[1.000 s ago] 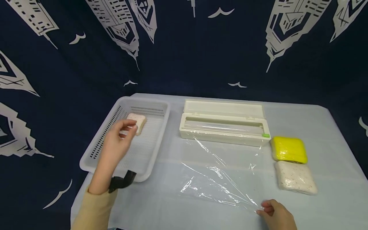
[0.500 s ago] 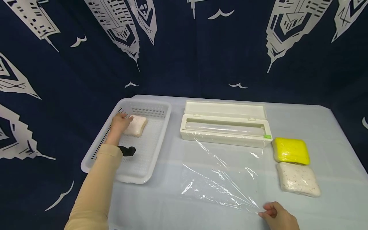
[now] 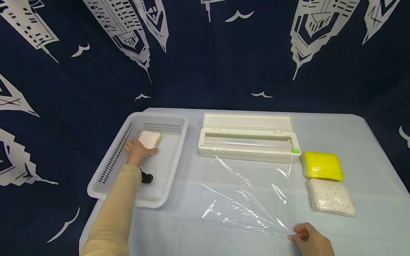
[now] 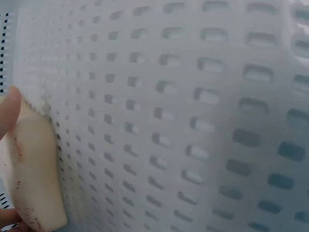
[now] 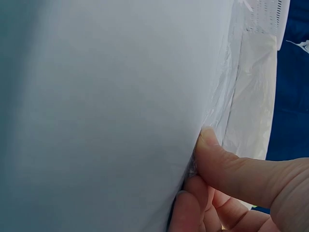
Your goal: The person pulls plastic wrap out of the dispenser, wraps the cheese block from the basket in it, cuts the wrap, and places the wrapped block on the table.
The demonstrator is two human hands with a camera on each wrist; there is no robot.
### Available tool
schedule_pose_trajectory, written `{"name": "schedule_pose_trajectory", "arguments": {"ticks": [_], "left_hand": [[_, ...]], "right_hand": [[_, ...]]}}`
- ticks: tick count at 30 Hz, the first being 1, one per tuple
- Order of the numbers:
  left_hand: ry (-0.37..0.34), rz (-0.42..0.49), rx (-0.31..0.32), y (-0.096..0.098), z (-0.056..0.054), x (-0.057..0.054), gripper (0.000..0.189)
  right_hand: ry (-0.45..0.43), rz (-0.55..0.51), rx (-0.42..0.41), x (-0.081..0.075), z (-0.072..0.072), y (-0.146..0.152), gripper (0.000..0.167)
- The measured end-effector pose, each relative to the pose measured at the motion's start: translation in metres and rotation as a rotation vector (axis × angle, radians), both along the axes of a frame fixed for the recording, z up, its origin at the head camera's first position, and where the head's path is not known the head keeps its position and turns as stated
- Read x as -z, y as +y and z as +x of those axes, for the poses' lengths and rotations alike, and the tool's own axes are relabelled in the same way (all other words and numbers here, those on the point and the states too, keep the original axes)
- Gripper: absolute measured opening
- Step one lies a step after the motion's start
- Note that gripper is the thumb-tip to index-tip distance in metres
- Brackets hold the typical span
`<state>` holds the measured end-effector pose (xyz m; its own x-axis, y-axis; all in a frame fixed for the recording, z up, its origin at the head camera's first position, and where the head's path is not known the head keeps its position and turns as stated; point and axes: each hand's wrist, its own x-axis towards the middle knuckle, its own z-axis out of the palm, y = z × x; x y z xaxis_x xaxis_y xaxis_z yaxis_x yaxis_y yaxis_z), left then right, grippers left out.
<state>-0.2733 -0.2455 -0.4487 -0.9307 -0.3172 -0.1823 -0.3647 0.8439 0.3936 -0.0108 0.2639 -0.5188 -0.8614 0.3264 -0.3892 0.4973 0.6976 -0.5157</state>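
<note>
In the white basket, my left hand [image 3: 137,153] spans a thick, speckled slice of bread [image 3: 150,139], thumb on one side and fingers on the other. The left wrist view shows the cream edge of this slice of bread [image 4: 38,169] between thumb and fingers. At the table's front, my right hand [image 3: 310,240] pinches a corner of clear plastic wrap [image 3: 243,199]. That wrap [image 5: 224,92] runs from between thumb and forefinger in the right wrist view. It stretches back to the cream wrap dispenser [image 3: 250,153], whose lid stands raised behind the roll.
The perforated basket [image 3: 174,170] takes up the table's left side. On the right lie a yellow wrapped block [image 3: 322,166] and a white speckled wrapped block [image 3: 331,197], one in front of the other. A dark printed cloth [image 3: 205,71] hangs behind the table.
My left hand has gone from above the basket down to the slice of bread, its fingers and thumb now around it. The right hand keeps pinching the wrap in nearly the same place.
</note>
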Motion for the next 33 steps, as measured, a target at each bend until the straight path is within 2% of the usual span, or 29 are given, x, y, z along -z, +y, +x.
{"name": "schedule_pose_trajectory", "arguments": {"ticks": [5,10,13,17,19,22,24,26,29,33], "left_hand": [[0.011,-0.007,-0.028,0.003,0.001,0.003,0.104],[0.026,0.022,-0.03,0.003,0.0,-0.004,0.093],[0.077,0.105,-0.062,0.004,0.002,-0.017,0.092],[0.181,0.229,-0.079,0.013,0.011,-0.047,0.09],[0.246,0.255,-0.048,0.021,0.018,-0.063,0.085],[0.358,0.276,0.03,0.038,0.03,-0.084,0.082],[0.423,0.268,0.101,0.053,0.04,-0.094,0.08],[0.458,0.265,0.168,0.068,0.05,-0.102,0.08],[0.457,0.264,0.258,0.09,0.065,-0.108,0.083],[0.429,0.269,0.399,0.116,0.081,-0.105,0.087]], "right_hand": [[-0.014,-0.001,0.011,0.0,0.0,-0.001,0.026],[-0.018,0.007,0.033,0.0,0.0,-0.003,0.028],[-0.01,0.013,0.033,0.0,0.0,-0.004,0.028],[0.006,0.015,0.024,-0.002,0.001,-0.003,0.028],[0.019,0.017,0.018,-0.004,0.001,-0.002,0.027],[0.052,0.019,-0.007,-0.008,0.002,-0.002,0.026],[0.071,0.026,-0.022,-0.01,0.002,-0.002,0.025],[0.083,0.026,-0.03,-0.011,0.002,-0.003,0.024],[0.082,0.032,-0.028,-0.013,0.001,-0.004,0.023],[0.074,0.036,-0.043,-0.015,0.001,-0.005,0.022]]}}
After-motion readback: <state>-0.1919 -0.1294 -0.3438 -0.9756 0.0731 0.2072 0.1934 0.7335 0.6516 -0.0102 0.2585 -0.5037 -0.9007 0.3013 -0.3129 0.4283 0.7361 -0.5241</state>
